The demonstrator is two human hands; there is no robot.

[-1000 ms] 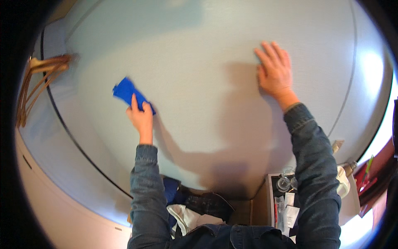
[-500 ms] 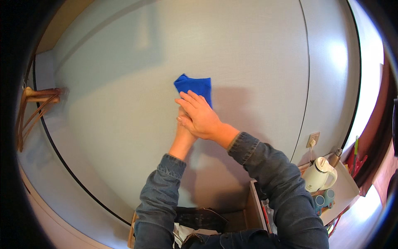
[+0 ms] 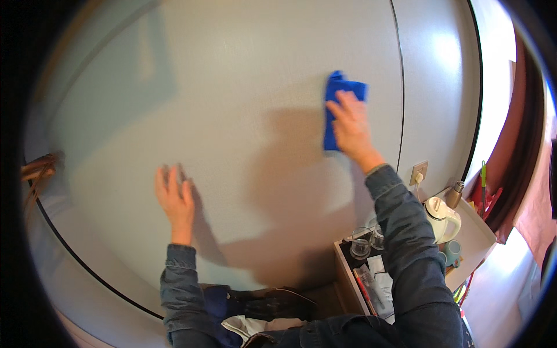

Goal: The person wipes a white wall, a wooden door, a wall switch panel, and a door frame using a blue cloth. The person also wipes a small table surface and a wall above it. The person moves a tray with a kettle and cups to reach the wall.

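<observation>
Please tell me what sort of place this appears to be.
It is probably a hotel or guest room, though a bedroom at home is possible: a kettle and cups stand at the right, glasses nearby, and what look like hangers show at the left edge.

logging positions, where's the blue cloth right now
Head view, right of centre: the cloth is under the right hand, on the wall, left of the seam.
</observation>
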